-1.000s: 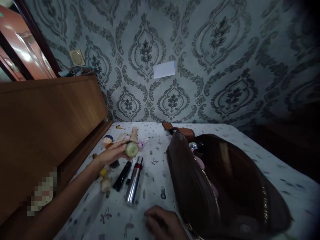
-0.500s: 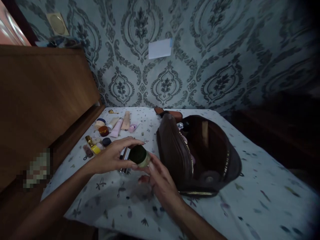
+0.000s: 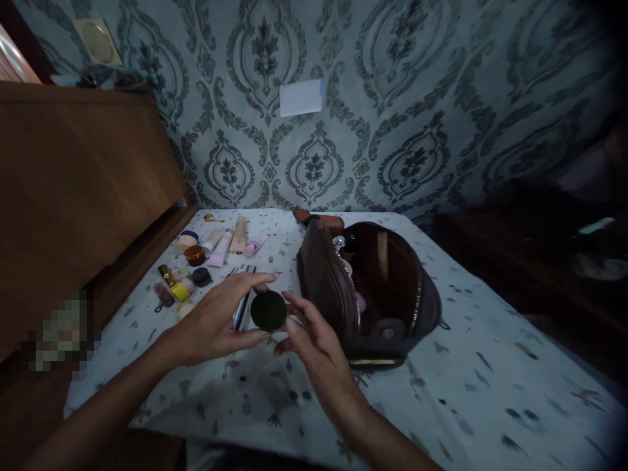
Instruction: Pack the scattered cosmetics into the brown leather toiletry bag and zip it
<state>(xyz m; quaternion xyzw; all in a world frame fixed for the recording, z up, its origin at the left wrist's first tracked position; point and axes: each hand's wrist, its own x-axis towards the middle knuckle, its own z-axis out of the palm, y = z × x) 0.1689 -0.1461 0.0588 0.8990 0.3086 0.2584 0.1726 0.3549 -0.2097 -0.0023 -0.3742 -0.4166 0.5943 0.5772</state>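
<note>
Between my two hands is a small round jar with a dark green lid (image 3: 269, 311), its lid side turned toward me. My left hand (image 3: 210, 322) has its thumb below and fingers above, closed on the jar's edge. From the right, the fingertips and thumb of my right hand (image 3: 318, 345) close on the jar's side. Silver-coloured slim items (image 3: 239, 313) show behind my left hand on the cloth, partly hidden. Just beyond my right hand stands an open dark brown bag (image 3: 326, 288) with a gold zipper and a few items inside.
Several cosmetics lie at the left: an amber jar (image 3: 195, 255), a pink tube (image 3: 220, 248), a beige tube (image 3: 239, 234), a black-lidded jar (image 3: 201, 277) and a yellow-labelled bottle (image 3: 178, 292). A wooden cabinet (image 3: 88, 183) borders the left; patterned wallpaper is behind.
The jar has turned so its lid faces me more fully, and its pale side is now mostly hidden. The view has shifted slightly right.
</note>
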